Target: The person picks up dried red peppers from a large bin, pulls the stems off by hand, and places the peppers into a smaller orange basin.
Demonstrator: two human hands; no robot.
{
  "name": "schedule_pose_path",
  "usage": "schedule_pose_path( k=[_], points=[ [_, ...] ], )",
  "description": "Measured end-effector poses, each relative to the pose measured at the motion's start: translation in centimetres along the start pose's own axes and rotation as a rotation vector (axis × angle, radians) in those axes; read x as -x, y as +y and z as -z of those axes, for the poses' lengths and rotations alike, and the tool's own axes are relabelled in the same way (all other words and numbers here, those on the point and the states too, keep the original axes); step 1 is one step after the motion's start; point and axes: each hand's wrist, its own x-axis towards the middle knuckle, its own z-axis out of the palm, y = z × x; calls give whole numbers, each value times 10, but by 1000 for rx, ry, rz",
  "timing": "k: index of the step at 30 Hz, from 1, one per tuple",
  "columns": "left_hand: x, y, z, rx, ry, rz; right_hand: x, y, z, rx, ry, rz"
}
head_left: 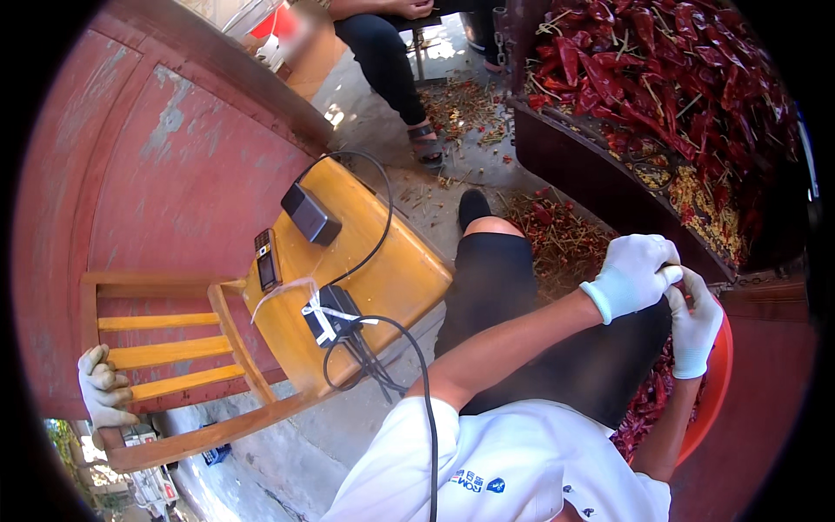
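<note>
My left hand (637,271), in a white knit glove with a pale green cuff, meets my right hand (694,322) above my right thigh. Both are closed, with fingertips bent in and almost touching. Whatever lies between them is too small or hidden to make out. Beneath and beside my right hand sits a red plastic basin (718,374), partly covered by my forearm and leg. Dried red chillies (644,409) show inside it. Just beyond my hands a dark open container (565,143) holds a big heap of glossy dried red chillies (665,74), with loose yellow seeds (709,204) along its near side.
To my left stands a yellow wooden chair (391,270) carrying a black box-shaped device (310,216), a keypad phone (267,259), a tied adapter (333,313) and cables. A white glove (103,391) rests on its back. Chilli stems litter the floor (557,239). Another person's leg (383,65) is ahead.
</note>
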Motion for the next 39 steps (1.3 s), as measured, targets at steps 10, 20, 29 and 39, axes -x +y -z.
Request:
schedule_pose_path(
  k=[10, 20, 29, 39],
  points=[
    [-3, 1, 2, 315, -33, 151, -13, -7, 5, 173, 125, 326],
    [-5, 8, 10, 475, -195, 119, -10, -1, 24, 203, 88, 350],
    [1, 7, 7, 394, -121, -24, -4, 4, 20, 152, 67, 321],
    [4, 7, 2, 3, 114, -395, 2, 8, -7, -839, -154, -357]
  ],
)
